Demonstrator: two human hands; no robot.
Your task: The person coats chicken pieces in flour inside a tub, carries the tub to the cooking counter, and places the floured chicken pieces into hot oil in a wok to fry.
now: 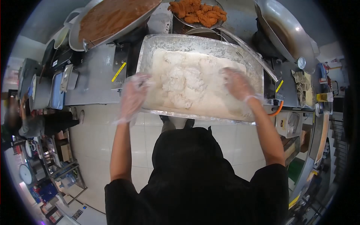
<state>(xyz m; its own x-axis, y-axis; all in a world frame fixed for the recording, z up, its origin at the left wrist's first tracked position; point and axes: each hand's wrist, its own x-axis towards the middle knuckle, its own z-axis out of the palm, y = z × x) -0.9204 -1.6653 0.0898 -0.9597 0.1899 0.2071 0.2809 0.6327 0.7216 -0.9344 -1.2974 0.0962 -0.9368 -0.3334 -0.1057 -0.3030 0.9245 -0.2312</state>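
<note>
A wide metal tray (168,112) holds a bed of pale flour (217,103). Several flour-coated pieces (183,80) lie heaped in its middle, their kind hidden by the coating. My left hand (134,95), in a clear plastic glove, is over the tray's left edge, beside the flour. Over the right part of the flour is my right hand (239,85), gloved the same way, apart from the coated pieces. Motion smears the fingers of both hands, so their grip cannot be made out. Nothing shows in either hand.
Behind the tray, a strainer (221,4) holds brown fried pieces (198,13); its long handle (249,52) slants along the tray's right side. A large wok (75,33) of brown liquid stands left, another wok (270,22) right. At far left is another person (45,122).
</note>
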